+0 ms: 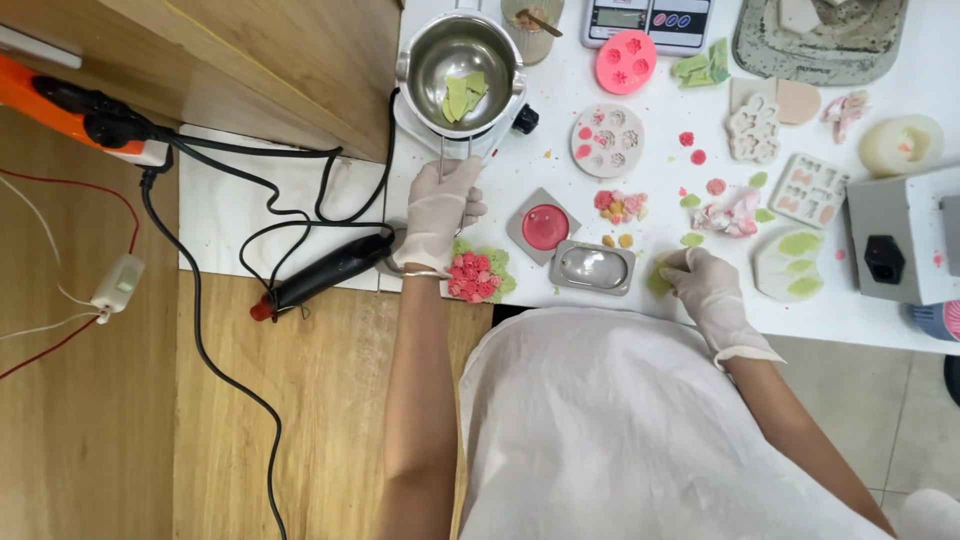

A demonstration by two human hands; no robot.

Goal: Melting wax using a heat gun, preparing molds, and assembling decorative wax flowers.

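My left hand (pixel 440 208), in a white glove, grips the wire handle of a small steel pot (pixel 460 68) that sits on a white heater base. Pale green wax pieces (pixel 463 95) lie in the pot's bottom. My right hand (pixel 703 285), also gloved, presses on a small green piece (pixel 659 281) near the table's front edge. Between my hands lie a cluster of pink flowers on green (pixel 478 275), a grey square mould with a red disc (pixel 544 227) and a clear oval mould (pixel 592 268).
A black tool with a red tip (pixel 325 274) and its cables lie left of the white table (pixel 890 320). Pink and white flower moulds (pixel 607 140), a scale (pixel 648 20), a grey tray (pixel 820 45), a candle (pixel 902 145) and a grey box (pixel 900 248) stand further back and right.
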